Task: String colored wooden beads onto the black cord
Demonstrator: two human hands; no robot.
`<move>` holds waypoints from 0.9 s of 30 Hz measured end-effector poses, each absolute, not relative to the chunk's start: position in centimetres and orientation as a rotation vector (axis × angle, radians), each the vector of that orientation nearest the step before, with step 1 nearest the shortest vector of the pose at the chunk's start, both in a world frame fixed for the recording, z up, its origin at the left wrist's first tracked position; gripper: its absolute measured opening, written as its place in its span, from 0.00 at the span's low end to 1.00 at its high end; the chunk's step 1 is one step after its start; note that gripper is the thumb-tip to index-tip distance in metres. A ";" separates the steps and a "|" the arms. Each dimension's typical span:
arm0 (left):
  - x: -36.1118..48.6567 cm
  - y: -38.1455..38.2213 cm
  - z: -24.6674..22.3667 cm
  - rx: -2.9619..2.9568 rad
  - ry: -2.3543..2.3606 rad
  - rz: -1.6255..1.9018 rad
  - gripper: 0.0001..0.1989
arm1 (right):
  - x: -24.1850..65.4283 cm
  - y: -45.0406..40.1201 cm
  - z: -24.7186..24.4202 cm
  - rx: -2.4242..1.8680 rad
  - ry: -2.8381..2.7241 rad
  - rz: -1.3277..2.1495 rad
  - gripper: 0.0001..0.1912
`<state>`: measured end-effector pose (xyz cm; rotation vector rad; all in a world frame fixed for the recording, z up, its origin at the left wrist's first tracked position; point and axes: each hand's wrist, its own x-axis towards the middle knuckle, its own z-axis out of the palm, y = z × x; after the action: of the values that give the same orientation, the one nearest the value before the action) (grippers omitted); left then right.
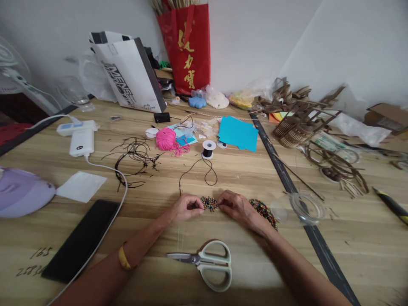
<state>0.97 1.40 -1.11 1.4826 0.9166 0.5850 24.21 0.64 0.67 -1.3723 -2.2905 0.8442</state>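
Observation:
A small flat cluster of multicoloured beads [209,203] sits on the wooden table between my two hands. My left hand [188,207] pinches at its left edge, thumb against fingers. At the right edge, the closed fingertips of my right hand [233,205] press on the beads. Whether a thread joins them is too small to tell. Black cord [210,172] runs from a white spool [208,149] toward my left hand. Beside my right wrist lies a coil of strung beads [264,211], partly covered by the arm. Scissors [215,263] with pale handles rest nearer to me.
Clear round plastic containers [306,208] stand at right, near woven baskets [288,127]. Pink yarn [166,139], blue paper [238,133] and black cord scraps [134,155] lie farther back. A black phone [81,240] and white cable [126,187] are at left.

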 end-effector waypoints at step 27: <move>0.9 1.4 -1.1 1.529 0.936 0.579 0.08 | 21.1 -1.3 -1.2 -0.928 -2.084 0.735 0.05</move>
<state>0.92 1.41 -1.13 1.5295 0.9358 0.5793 21.06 -1.28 -1.19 -0.9275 -2.0844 0.7345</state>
